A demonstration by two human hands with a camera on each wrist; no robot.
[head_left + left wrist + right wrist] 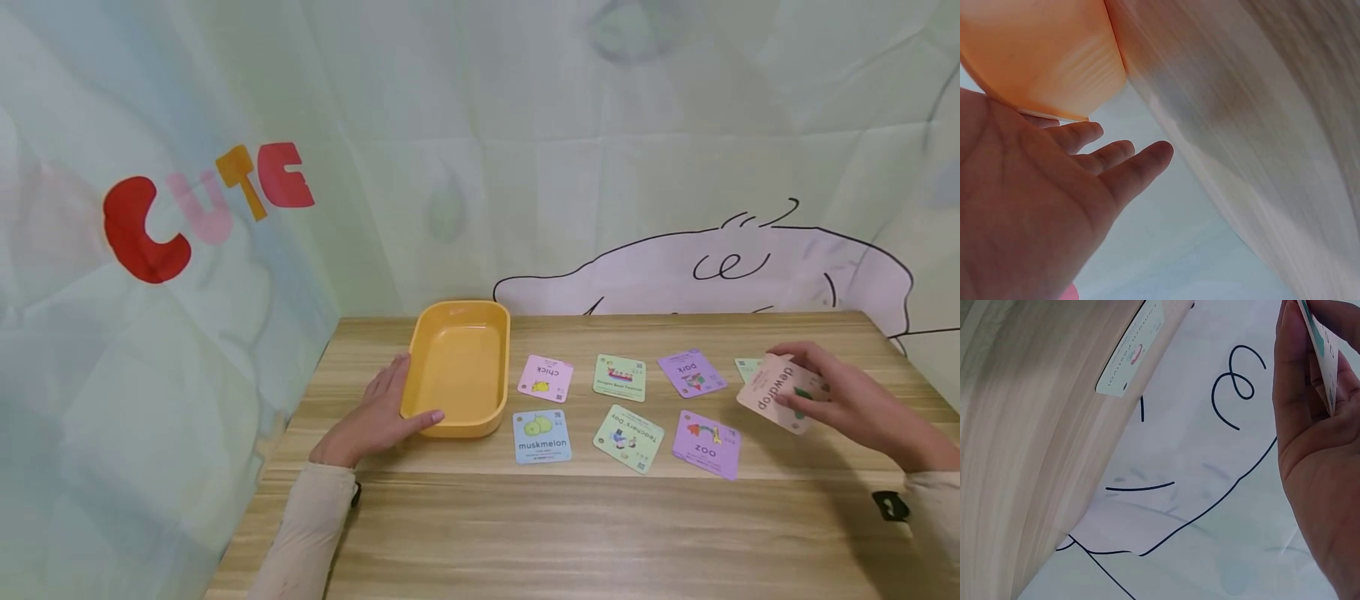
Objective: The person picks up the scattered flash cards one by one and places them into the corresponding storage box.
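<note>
My right hand (847, 400) pinches a pale pink "dewdrop" card (767, 392) at the right end of the card rows. In the right wrist view, the card (1324, 353) stands edge-on between thumb and fingers. It partly covers a green card (747, 367) on the table. At the left, my left hand (378, 412) lies against the side of a yellow tray (504, 367), its thumb over the near corner of the rim. The left wrist view shows the fingers (1141, 175) nearly straight beside the tray wall (1041, 56). Nothing is visible inside the tray.
Between the hands lie the chick (546, 378), boat festival (619, 377), park (692, 372), muskmelon (542, 437), Teachers' Day (628, 438) and zoo (707, 445) cards. A printed curtain (420, 167) stands behind and left of the wooden table (480, 533).
</note>
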